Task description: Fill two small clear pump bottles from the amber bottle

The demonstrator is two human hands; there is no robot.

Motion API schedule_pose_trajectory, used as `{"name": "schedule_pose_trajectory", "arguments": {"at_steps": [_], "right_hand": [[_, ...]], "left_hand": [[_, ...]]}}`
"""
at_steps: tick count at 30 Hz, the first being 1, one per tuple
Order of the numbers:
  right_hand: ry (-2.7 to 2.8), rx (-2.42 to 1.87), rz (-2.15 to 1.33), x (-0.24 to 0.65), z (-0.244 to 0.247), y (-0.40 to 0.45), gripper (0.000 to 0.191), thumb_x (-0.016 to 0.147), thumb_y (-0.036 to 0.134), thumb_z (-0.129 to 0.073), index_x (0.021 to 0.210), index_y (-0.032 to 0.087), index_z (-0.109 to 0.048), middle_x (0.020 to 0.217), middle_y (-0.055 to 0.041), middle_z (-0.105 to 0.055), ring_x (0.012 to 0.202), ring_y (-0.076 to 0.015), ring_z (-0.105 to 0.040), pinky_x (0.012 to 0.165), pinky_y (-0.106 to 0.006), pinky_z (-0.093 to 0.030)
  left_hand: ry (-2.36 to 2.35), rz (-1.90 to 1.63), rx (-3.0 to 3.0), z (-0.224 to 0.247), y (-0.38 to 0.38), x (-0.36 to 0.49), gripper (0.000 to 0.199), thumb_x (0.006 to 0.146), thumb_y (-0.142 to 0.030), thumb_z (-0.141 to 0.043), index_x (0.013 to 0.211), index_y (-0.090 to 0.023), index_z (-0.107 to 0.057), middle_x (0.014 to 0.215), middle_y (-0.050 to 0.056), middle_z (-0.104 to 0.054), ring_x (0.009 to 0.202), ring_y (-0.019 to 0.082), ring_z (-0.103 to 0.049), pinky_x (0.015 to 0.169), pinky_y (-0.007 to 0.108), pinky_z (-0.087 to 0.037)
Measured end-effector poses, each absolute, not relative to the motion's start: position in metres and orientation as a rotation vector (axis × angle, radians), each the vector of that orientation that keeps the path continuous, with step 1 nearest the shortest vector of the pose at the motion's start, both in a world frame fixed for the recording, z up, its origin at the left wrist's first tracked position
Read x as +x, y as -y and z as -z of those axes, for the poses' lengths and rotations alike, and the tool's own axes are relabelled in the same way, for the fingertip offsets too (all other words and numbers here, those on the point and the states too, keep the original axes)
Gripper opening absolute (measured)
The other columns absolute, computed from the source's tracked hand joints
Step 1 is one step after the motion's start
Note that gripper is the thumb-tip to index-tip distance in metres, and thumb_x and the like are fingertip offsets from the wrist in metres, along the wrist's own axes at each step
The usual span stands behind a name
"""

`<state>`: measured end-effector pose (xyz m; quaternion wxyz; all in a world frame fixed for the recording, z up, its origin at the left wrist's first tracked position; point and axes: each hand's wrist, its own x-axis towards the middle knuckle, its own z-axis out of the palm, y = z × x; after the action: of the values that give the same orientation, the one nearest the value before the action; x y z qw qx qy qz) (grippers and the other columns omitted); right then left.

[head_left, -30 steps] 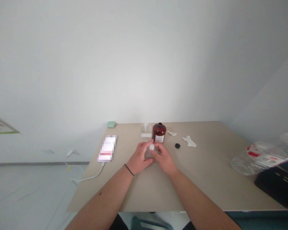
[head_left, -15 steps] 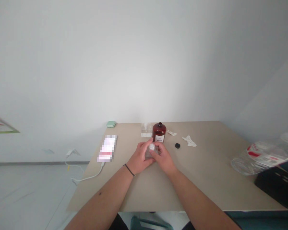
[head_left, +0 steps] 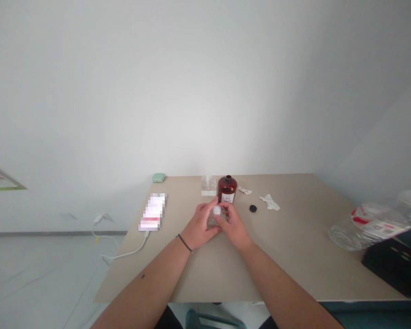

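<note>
A small clear bottle with a white cap (head_left: 217, 210) is between my hands over the middle of the table. My left hand (head_left: 202, 225) wraps round its left side, thumb low in front. From the right, my right hand (head_left: 233, 225) closes on the same bottle, its thumb near the cap. My fingers cover much of the bottle's body. Just behind stands a brown bottle (head_left: 227, 186) with a white label and an uncapped neck. A round black cap (head_left: 253, 209) lies on the table to the right of my right hand.
A clear box (head_left: 208, 186) stands beside the brown bottle. Crumpled tissues (head_left: 270, 202) lie at right. A phone (head_left: 153, 212) with a white cable (head_left: 130, 252) and a green case (head_left: 158, 177) are at left. A large clear plastic bottle (head_left: 370, 225) lies near a black box (head_left: 393, 265).
</note>
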<state>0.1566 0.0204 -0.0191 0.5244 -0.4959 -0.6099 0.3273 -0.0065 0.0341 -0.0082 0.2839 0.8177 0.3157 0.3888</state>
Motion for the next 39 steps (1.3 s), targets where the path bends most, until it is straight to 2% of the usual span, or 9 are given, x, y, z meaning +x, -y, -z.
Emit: {"name": "schedule_pose_trajectory", "arguments": {"at_steps": [8, 17, 22, 26, 29, 35, 39], "right_hand": [[1.477, -1.07, -0.879, 0.1626, 0.0216, -0.0187, 0.034, 0.09, 0.041, -0.054, 0.119, 0.025, -0.053, 0.121, -0.0078, -0.061, 0.11, -0.024, -0.058, 0.097, -0.046, -0.045], [1.45, -1.17, -0.802, 0.1579, 0.019, -0.0216, 0.035, 0.08, 0.035, -0.065, 0.112, 0.025, -0.058, 0.115, -0.006, -0.065, 0.103, -0.0237, -0.06, 0.096, -0.045, -0.046], [1.476, -1.106, -0.813, 0.1605, 0.017, -0.0194, 0.029, 0.085, 0.039, -0.062, 0.111, 0.026, -0.062, 0.113, -0.0064, -0.065, 0.105, -0.0246, -0.06, 0.094, -0.044, -0.048], [1.555, -1.022, -0.766, 0.1636, 0.0145, -0.0187, 0.027, 0.089, 0.042, -0.057, 0.108, 0.027, -0.067, 0.115, -0.0072, -0.064, 0.112, -0.026, -0.058, 0.101, -0.046, -0.044], [1.547, -1.033, -0.766, 0.1623, 0.0149, -0.0196, 0.026, 0.09, 0.041, -0.056, 0.108, 0.026, -0.065, 0.115, -0.0073, -0.064, 0.113, -0.0257, -0.058, 0.101, -0.046, -0.043], [1.463, -1.153, -0.819, 0.1572, 0.0192, -0.0212, 0.027, 0.079, 0.036, -0.066, 0.102, 0.024, -0.059, 0.103, -0.005, -0.064, 0.098, -0.0243, -0.06, 0.093, -0.044, -0.047], [1.516, -1.086, -0.782, 0.1604, 0.0172, -0.0203, 0.021, 0.086, 0.036, -0.06, 0.103, 0.024, -0.062, 0.11, -0.0064, -0.063, 0.106, -0.0244, -0.059, 0.097, -0.044, -0.045]], "left_hand": [[-0.877, -1.028, 2.172, 0.0056, -0.0326, -0.007, 0.092, 0.073, -0.011, -0.073, 0.151, -0.027, -0.025, 0.142, 0.014, -0.043, 0.132, 0.032, -0.041, 0.114, 0.057, -0.034], [-0.853, -1.048, 2.221, 0.0075, -0.0332, -0.0062, 0.086, 0.073, -0.01, -0.072, 0.146, -0.026, -0.03, 0.15, 0.012, -0.038, 0.133, 0.031, -0.04, 0.113, 0.057, -0.035], [-0.863, -1.046, 2.236, 0.0086, -0.0327, -0.0068, 0.083, 0.074, -0.01, -0.072, 0.144, -0.026, -0.031, 0.15, 0.012, -0.038, 0.133, 0.031, -0.04, 0.114, 0.056, -0.036], [-0.865, -1.049, 2.238, 0.0092, -0.0321, -0.0067, 0.084, 0.073, -0.011, -0.073, 0.144, -0.025, -0.031, 0.15, 0.013, -0.039, 0.132, 0.031, -0.041, 0.113, 0.056, -0.036], [-0.867, -1.048, 2.242, 0.0094, -0.0322, -0.0064, 0.085, 0.073, -0.012, -0.074, 0.144, -0.025, -0.03, 0.15, 0.013, -0.038, 0.132, 0.031, -0.041, 0.113, 0.056, -0.036], [-0.869, -1.05, 2.234, 0.0084, -0.0324, -0.0061, 0.083, 0.074, -0.009, -0.072, 0.144, -0.026, -0.03, 0.149, 0.013, -0.039, 0.132, 0.031, -0.041, 0.113, 0.055, -0.037], [-0.87, -1.045, 2.25, 0.0087, -0.0324, -0.0064, 0.083, 0.075, -0.011, -0.072, 0.144, -0.026, -0.029, 0.15, 0.013, -0.038, 0.132, 0.031, -0.04, 0.113, 0.056, -0.036]]}}
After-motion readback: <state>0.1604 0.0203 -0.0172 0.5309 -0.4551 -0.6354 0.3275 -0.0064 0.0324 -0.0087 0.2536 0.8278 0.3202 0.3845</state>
